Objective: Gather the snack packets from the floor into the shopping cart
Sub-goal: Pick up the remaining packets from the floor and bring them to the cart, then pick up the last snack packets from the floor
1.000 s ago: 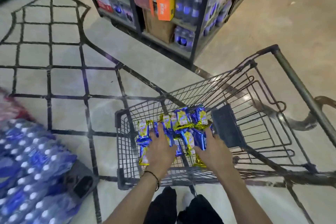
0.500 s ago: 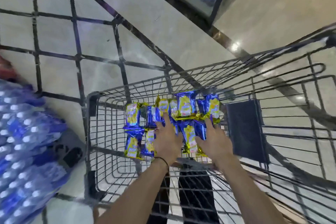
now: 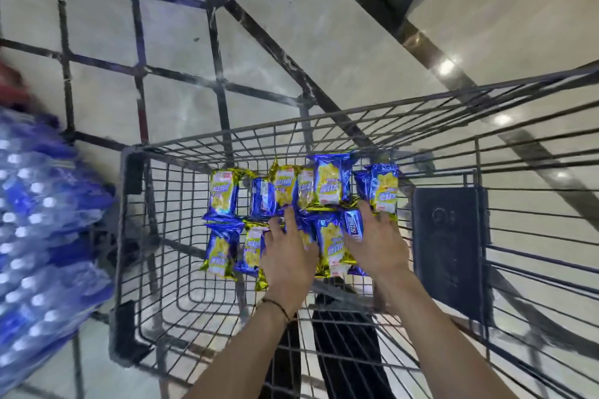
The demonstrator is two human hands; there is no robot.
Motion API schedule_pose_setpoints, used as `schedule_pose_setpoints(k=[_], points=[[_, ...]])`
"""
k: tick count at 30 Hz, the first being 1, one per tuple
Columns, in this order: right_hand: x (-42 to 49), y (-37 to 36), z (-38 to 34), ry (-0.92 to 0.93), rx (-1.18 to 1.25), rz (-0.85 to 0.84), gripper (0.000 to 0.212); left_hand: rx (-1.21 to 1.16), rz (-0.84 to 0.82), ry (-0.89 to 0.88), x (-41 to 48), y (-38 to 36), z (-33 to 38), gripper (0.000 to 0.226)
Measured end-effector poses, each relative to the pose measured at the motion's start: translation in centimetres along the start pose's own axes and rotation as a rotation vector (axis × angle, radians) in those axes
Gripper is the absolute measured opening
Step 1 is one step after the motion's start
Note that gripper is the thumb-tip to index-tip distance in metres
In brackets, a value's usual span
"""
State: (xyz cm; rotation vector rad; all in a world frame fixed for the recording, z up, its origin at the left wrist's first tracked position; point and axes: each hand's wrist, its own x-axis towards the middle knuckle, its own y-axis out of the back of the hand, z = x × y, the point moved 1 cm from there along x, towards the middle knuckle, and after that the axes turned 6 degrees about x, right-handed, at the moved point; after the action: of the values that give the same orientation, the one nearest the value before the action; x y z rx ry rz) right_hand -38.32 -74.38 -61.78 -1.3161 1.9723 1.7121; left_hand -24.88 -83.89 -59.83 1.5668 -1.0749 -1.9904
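Snack packets [image 3: 330, 186], blue and yellow foil, lie in two rows inside the shopping cart [image 3: 181, 272], near its 12 o'clock wall. The left hand [image 3: 287, 257] rests palm down on the lower row, its fingers [image 3: 288, 220] straight and slightly spread, with more packets out at its 9 o'clock. The right hand [image 3: 377, 244] lies flat at the left hand's 3 o'clock, fingers spread, fingertips touching the upper row at 12 o'clock. A dark panel [image 3: 450, 253] stands at 3 o'clock; blurred bottled water packs [image 3: 42, 236] sit at the cart's 9 o'clock.
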Motion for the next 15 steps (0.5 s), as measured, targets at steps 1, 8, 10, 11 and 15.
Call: schedule_pose_setpoints(k=[1,8,10,11,15], points=[[-0.2,0.4,0.0,0.018,-0.008,0.005,0.075,0.007,0.011,-0.001,-0.4,0.4,-0.1,0.085],[-3.0,4.2,-2.4,0.133,-0.114,0.023,0.064,-0.022,0.112,-0.012,-3.8,5.2,-1.3,0.051],[-4.2,5.5,-4.0,0.189,-0.14,0.015,0.06,0.004,0.14,-0.064,-5.0,7.0,-1.9,0.048],[-4.8,6.2,-4.9,0.218,-0.15,0.008,0.058,0.027,0.147,-0.082,-5.6,8.0,-2.3,0.047],[-7.9,7.8,-8.9,0.391,-0.201,0.023,0.056,0.128,0.185,-0.081,-8.7,11.0,-4.5,0.048]])
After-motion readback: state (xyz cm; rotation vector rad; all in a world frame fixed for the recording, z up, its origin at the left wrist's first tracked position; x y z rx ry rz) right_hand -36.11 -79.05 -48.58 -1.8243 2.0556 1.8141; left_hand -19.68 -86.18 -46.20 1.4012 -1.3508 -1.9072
